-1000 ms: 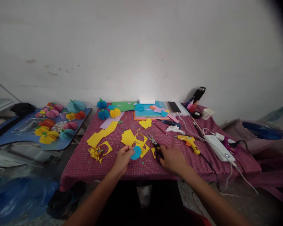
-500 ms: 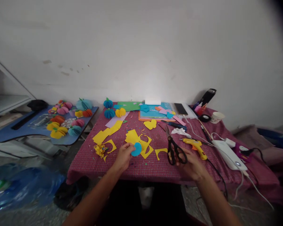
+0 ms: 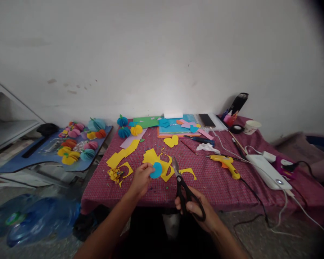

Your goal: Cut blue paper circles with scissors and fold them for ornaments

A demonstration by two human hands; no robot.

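Scissors (image 3: 187, 192): lay on the table a second ago, then were lifted off it and brought near, blades pointing far.
Right hand (image 3: 198, 210): moved from the tabletop to the near edge, fingers through the handles.
View: shifted slightly rightward.

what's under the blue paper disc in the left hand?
The blue paper disc, pinched by the left hand, hangs over yellow paper offcuts on the checked tablecloth. Whatever lies directly beneath the disc is covered.
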